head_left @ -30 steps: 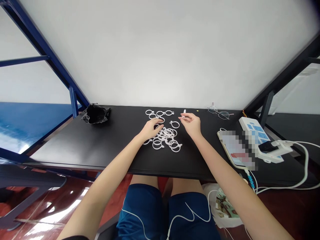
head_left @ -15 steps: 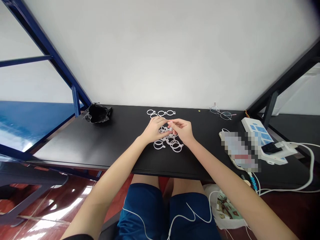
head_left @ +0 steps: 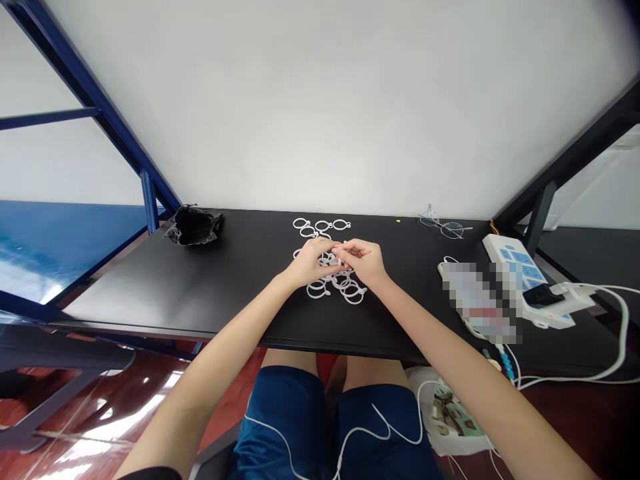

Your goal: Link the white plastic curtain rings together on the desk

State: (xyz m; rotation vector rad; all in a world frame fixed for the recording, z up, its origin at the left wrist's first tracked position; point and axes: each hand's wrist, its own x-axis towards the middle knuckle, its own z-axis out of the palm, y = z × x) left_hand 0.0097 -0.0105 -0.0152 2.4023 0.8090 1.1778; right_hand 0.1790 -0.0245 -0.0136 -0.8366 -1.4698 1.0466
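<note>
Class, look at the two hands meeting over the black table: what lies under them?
Under the left hand and right hand lies a pile of white plastic rings on the black table. The rings beneath the palms are covered and cannot be counted.

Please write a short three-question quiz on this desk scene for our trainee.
1. True or false: both hands meet over the pile of white rings.
2. Which lies at the desk's far left: A) black bag, B) eyeglasses, C) power strip?
3. Where is the separate row of rings relative to the pile?

Key: 1. True; left hand and right hand touch fingertips there. 2. A. 3. Behind it, nearer the wall.
</note>
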